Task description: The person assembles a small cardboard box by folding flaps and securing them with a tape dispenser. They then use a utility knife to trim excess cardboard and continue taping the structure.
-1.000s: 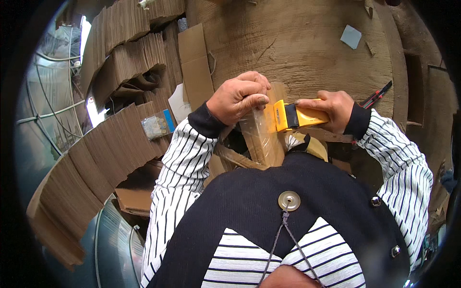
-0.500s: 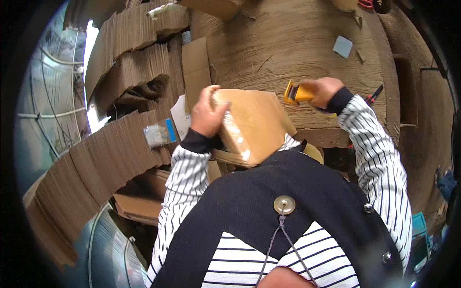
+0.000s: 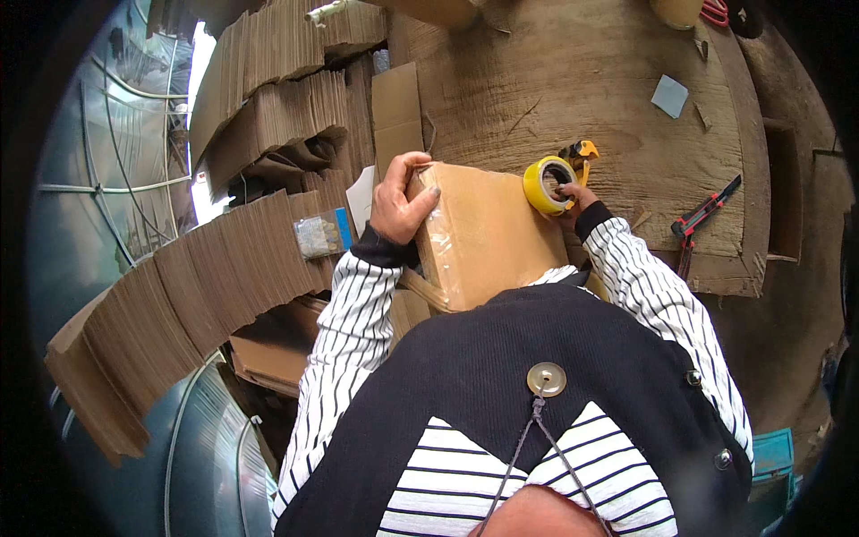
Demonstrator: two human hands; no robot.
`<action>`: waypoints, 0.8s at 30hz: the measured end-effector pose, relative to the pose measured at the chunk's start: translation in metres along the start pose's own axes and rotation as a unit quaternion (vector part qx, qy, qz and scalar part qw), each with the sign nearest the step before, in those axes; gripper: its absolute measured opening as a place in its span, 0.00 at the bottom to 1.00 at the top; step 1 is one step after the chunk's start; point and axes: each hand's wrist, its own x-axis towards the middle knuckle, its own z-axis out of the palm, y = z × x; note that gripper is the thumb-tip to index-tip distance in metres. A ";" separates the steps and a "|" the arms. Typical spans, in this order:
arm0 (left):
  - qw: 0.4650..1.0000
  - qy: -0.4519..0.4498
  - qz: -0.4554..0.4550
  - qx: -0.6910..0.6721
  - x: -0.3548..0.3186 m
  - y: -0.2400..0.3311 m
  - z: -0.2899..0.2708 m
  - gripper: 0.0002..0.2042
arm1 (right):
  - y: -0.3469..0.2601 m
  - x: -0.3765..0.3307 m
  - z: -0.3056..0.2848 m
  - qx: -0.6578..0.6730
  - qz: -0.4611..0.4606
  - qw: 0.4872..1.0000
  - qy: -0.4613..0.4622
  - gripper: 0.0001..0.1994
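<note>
A closed brown cardboard box (image 3: 490,228) is tilted against my front, with shiny clear tape along its left side. My left hand (image 3: 400,201) grips the box's upper left corner, its thumb on the near face. A yellow tape dispenser (image 3: 536,188) with a roll in it is in my right hand (image 3: 580,199), at the box's right edge. The fingers reach into the roll's core and are partly hidden. I cannot tell whether the dispenser touches the box.
Flattened cardboard stacks (image 3: 206,277) line the left side. A red and black utility knife (image 3: 701,217) and a pale blue card (image 3: 669,96) lie on the wooden table (image 3: 608,80). A small clear packet (image 3: 320,234) rests on the cardboard. A teal crate (image 3: 773,455) stands lower right.
My right hand has moved left and turned the tape dispenser, bringing it to the box's right edge. My left hand still grips the box's corner. The utility knife now shows fully.
</note>
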 end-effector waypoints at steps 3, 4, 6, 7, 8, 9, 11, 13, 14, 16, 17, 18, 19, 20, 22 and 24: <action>0.998 0.010 -0.012 -0.063 -0.011 0.004 0.003 0.24 | -0.030 -0.061 0.058 0.090 -0.018 0.990 -0.103 0.14; 0.998 0.005 -0.008 -0.059 -0.009 0.012 0.005 0.24 | -0.040 -0.058 0.066 0.111 -0.004 0.984 -0.142 0.14; 0.999 0.001 0.001 -0.050 -0.008 0.028 0.010 0.25 | -0.060 -0.055 0.085 0.069 -0.052 0.975 -0.203 0.16; 0.999 0.000 0.019 -0.044 -0.007 0.034 0.010 0.25 | -0.070 -0.051 0.093 0.059 -0.072 0.970 -0.224 0.19; 0.999 -0.002 0.036 -0.039 -0.007 0.040 0.010 0.25 | -0.082 -0.045 0.095 0.031 -0.119 0.969 -0.213 0.16; 0.998 -0.001 0.050 -0.031 -0.010 0.042 0.008 0.25 | -0.094 -0.053 0.106 -0.027 -0.140 0.967 -0.210 0.15; 0.994 -0.015 0.091 -0.061 -0.010 0.038 0.006 0.24 | -0.112 -0.014 0.071 -0.051 -0.179 0.962 -0.201 0.14; 0.994 -0.004 0.084 -0.065 -0.022 0.027 -0.001 0.24 | -0.129 0.014 0.047 0.019 -0.142 0.944 -0.297 0.13; 0.992 0.003 0.082 -0.095 -0.028 0.017 -0.005 0.26 | -0.123 0.022 0.040 0.055 -0.174 0.969 -0.169 0.11; 0.989 0.043 0.030 -0.141 -0.054 0.002 -0.008 0.28 | -0.105 -0.002 0.072 0.092 -0.133 0.982 -0.098 0.10; 0.984 0.059 0.010 -0.167 -0.064 -0.002 -0.007 0.29 | -0.098 -0.006 0.081 0.127 -0.108 0.981 -0.103 0.10; 0.984 0.053 0.018 -0.170 -0.059 -0.005 -0.005 0.32 | -0.096 0.003 0.078 0.081 -0.135 0.983 -0.097 0.09; 0.988 0.041 0.039 -0.144 -0.049 -0.004 -0.004 0.30 | -0.097 0.021 0.069 0.039 -0.167 0.981 -0.092 0.09; 0.993 0.051 0.008 -0.102 -0.042 0.006 -0.001 0.30 | -0.102 0.034 0.058 -0.006 -0.200 0.976 -0.083 0.08; 0.994 0.086 -0.060 -0.039 -0.054 0.015 -0.002 0.31 | -0.106 0.041 0.059 -0.045 -0.159 0.982 -0.095 0.09; 0.985 0.118 -0.125 -0.005 -0.069 -0.002 0.000 0.34 | -0.100 0.040 0.066 -0.053 -0.155 0.982 -0.095 0.12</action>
